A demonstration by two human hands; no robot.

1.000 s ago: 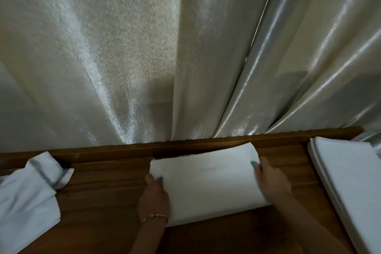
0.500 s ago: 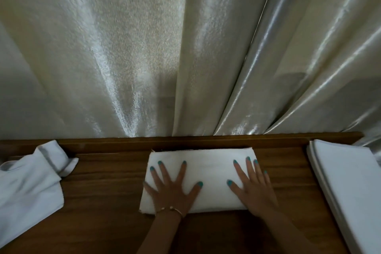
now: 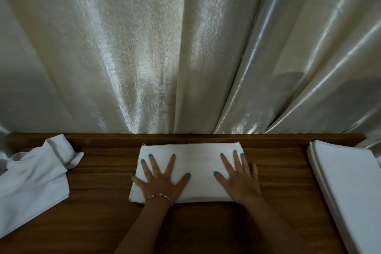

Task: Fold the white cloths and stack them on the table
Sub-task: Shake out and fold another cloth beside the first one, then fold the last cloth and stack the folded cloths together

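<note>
Mid-task: one cloth point(image 3: 195, 169) lies folded into a wide rectangle at the table's point(image 3: 103, 222) middle, close to the back edge, and both hands are flat on top of it. Left hand point(image 3: 161, 181) has fingers spread wide, palm down on the cloth's left half; right hand point(image 3: 239, 179) likewise splayed on the right half, little finger just over the cloth's right edge onto the wood. Neither hand grips anything, just pressing. Looks like the crease is being smoothed, so this cloth probably needs one more fold or is ready to move. Stack point(image 3: 350, 187) of folded cloths sits at the table's right side, well apart from the hands, running out of frame; a few layered edges show, exact count can't be told. On the left, loose cloth point(image 3: 33, 179) lies rumpled and unfolded, partly off frame, so at least that one is left to do; more may be out of view. Left wrist has a thin bracelet point(image 3: 158, 197). Shiny curtain point(image 3: 185, 47) hangs behind the table, touching its back edge. Nothing lies between the cloth and the stack, bare wood only, so the path over is open.
</note>
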